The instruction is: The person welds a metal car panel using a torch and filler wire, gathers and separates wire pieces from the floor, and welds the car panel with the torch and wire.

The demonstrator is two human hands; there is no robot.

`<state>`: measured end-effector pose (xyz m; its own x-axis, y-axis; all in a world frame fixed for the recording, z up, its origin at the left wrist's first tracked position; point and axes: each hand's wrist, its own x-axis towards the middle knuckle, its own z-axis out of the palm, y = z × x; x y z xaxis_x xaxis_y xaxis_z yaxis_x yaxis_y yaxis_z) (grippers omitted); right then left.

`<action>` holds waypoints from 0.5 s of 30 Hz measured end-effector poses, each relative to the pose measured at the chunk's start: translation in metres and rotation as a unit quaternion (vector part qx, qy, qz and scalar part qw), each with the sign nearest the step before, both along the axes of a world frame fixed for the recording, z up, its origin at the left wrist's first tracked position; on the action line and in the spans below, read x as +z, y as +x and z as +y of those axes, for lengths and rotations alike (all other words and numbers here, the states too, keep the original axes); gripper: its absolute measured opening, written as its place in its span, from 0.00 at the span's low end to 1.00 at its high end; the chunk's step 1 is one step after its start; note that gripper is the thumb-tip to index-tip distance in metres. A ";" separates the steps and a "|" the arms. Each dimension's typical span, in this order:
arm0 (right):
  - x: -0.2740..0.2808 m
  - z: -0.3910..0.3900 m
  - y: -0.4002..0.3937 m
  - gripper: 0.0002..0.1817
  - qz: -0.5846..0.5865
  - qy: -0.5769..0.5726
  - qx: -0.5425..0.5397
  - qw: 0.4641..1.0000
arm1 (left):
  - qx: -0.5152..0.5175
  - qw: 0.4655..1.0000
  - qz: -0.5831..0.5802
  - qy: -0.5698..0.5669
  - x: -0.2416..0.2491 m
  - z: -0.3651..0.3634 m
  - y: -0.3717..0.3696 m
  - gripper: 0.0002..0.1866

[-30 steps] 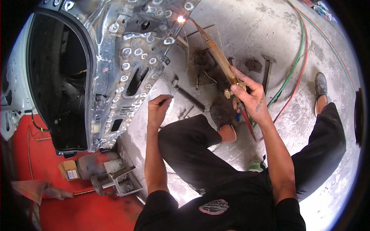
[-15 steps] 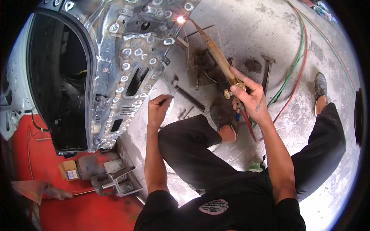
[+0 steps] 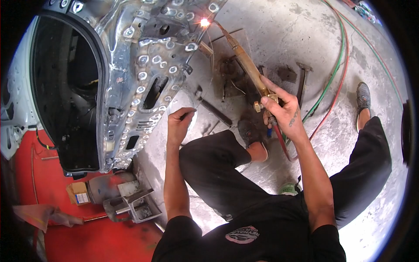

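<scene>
Right hand [image 3: 281,112], centre-right of frame, is wrapped closed around the brass torch [image 3: 249,67] at its valve end; index finger lies along the top, thumb by the knurled knob. The torch barrel runs up and left from the fingers to the tip, where a bright flame [image 3: 204,21] sits against the edge of the door panel [image 3: 150,65] at top centre.

Left hand [image 3: 179,124], mid-frame, is pinched shut on a thin wire rod [image 3: 185,94]. The rod curves up from the fingertips toward the flame; its upper run is too thin to trace.

Versus the earlier frames: no visible change. Both hands, torch and flame hold the same spots.

Panel is bare, shiny sheet metal, stamped with slots and dotted with ringed weld marks, with a large dark opening at upper left. The torch is a slim brass tube. Green and red hoses [image 3: 336,78] snake across rough, stained concrete floor [image 3: 371,43] at upper right. A hammer [image 3: 303,81] lies on the floor just right of the torch. Red floor area lower left.
</scene>
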<state>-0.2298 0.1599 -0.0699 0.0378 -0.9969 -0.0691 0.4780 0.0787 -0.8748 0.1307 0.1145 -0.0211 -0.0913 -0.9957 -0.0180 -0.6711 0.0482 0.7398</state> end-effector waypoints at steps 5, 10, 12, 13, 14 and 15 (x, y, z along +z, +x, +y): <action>-0.001 0.000 0.000 0.30 0.001 -0.003 -0.001 1.000 | 0.000 1.000 0.002 -0.004 0.000 0.000 0.000 0.06; -0.002 -0.001 -0.001 0.31 -0.007 0.002 0.008 1.000 | 0.003 1.000 -0.003 -0.002 0.002 0.000 -0.001 0.06; -0.002 0.000 -0.001 0.31 -0.008 0.001 0.006 1.000 | -0.001 1.000 -0.004 -0.003 0.001 0.000 0.000 0.06; 0.000 0.000 -0.001 0.31 -0.007 0.000 0.004 1.000 | -0.003 1.000 -0.004 -0.003 0.000 -0.001 0.000 0.06; 0.000 0.000 -0.001 0.31 -0.007 -0.001 0.003 1.000 | -0.003 1.000 -0.004 -0.002 0.000 -0.001 0.000 0.06; 0.000 0.000 -0.002 0.31 -0.006 0.000 0.004 1.000 | -0.002 1.000 -0.005 -0.001 0.001 0.000 0.000 0.06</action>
